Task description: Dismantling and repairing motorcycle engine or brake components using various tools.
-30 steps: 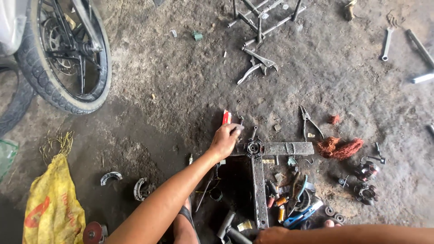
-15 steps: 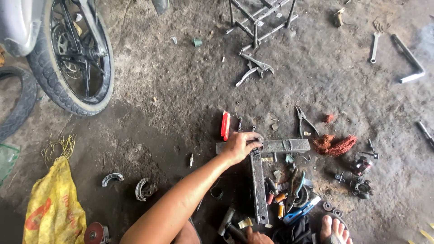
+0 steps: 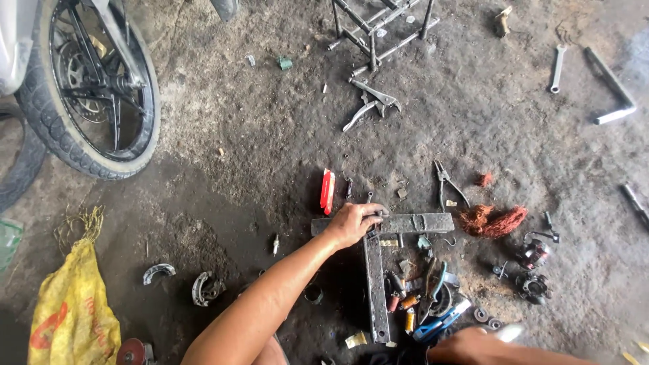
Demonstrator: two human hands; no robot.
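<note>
Grimy concrete floor (image 3: 223, 128) is spreading out beneath me, oil-stained and strewn with tools, with a motorcycle wheel (image 3: 94, 88) standing at the far left and a yellow bag (image 3: 64, 318) slumping at the near left. I am reaching my left hand (image 3: 353, 223) out to the middle of the floor, where its grip is curling closed over the corner of a metal angle frame (image 3: 378, 270), right where the flat cross bar is meeting the long bar that is running back toward me. My right hand (image 3: 483, 345) is showing only at the near right edge, with something pale poking from it, and I cannot tell whether its grip is clenched or loose. A red flat tool (image 3: 327, 191) is lying just beyond my left hand, and pliers (image 3: 447, 186) are resting a little to the right of it, beside a tangle of copper wire (image 3: 493, 220). Small parts, bolts and a blue-handled tool (image 3: 439, 324) are crowding the floor to the right of the long bar. Brake shoes (image 3: 203, 287) are sitting apart at the near left. As I judge it, the work on the frame is only getting under way: the frame is lying flat, I am steadying it, and no tool is bearing on it yet.
</note>
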